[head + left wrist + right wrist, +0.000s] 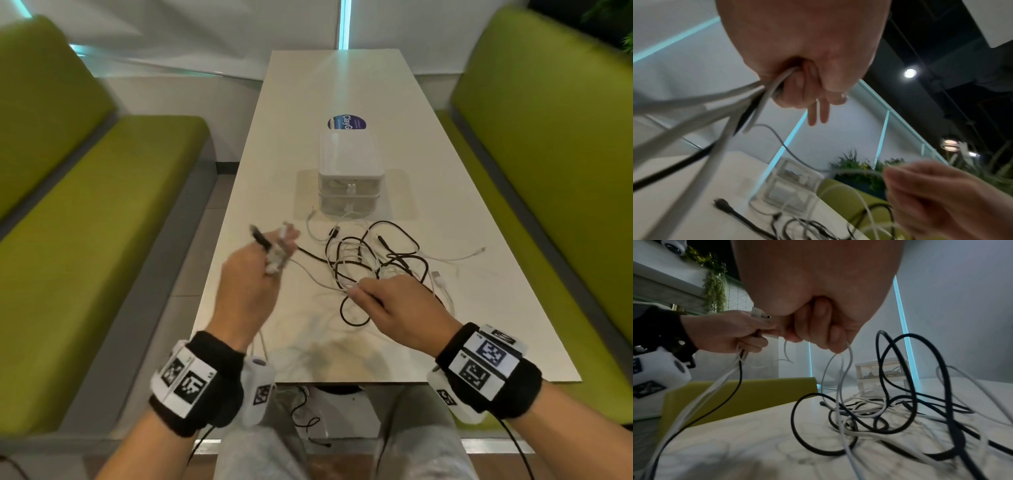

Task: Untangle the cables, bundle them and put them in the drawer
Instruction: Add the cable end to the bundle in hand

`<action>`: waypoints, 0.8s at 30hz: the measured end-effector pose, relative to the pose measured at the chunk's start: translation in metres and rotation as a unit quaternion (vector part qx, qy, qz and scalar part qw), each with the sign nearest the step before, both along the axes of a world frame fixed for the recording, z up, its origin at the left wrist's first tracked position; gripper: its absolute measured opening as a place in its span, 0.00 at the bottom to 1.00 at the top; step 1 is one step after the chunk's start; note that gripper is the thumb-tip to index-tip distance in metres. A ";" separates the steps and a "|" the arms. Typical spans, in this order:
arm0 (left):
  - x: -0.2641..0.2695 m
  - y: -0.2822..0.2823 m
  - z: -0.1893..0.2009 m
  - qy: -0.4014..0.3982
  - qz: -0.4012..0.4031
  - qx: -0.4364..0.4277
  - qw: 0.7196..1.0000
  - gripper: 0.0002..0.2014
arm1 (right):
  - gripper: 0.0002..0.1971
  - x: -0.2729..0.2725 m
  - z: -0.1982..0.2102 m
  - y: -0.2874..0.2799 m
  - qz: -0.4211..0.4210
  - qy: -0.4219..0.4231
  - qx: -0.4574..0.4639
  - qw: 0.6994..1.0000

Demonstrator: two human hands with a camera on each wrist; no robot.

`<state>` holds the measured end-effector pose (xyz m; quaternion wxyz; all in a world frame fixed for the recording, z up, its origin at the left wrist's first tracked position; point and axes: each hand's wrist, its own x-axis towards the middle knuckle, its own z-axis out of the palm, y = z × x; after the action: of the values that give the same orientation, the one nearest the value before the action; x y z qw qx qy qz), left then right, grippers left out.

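Note:
A tangle of black and white cables (380, 263) (879, 415) lies on the white table (335, 89), in front of a small white two-drawer box (348, 174) (877, 374) (791, 181) whose drawers look closed. My left hand (270, 253) (797, 84) is raised left of the tangle and grips several white cable ends and one black one, which trail down toward the pile. My right hand (363, 291) (830, 340) hovers over the near side of the tangle and pinches a white cable loop (840, 369) lifted off the table.
Green bench seats (85, 222) (548, 154) flank the table on both sides. A round blue sticker (346, 122) lies behind the drawer box. More cable hangs below the table's near edge (305, 407) by my knees.

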<state>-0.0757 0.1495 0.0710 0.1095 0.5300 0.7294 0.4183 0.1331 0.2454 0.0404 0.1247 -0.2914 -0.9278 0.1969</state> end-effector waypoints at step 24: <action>-0.010 -0.012 0.004 0.034 0.024 0.027 0.999 0.21 | 0.19 -0.002 0.014 0.006 -0.015 -0.003 0.042 0.999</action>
<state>-0.0860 0.1375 0.0750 0.0600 0.5289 0.7337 0.4223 0.1309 0.2516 0.0540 0.1373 -0.3007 -0.9310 0.1549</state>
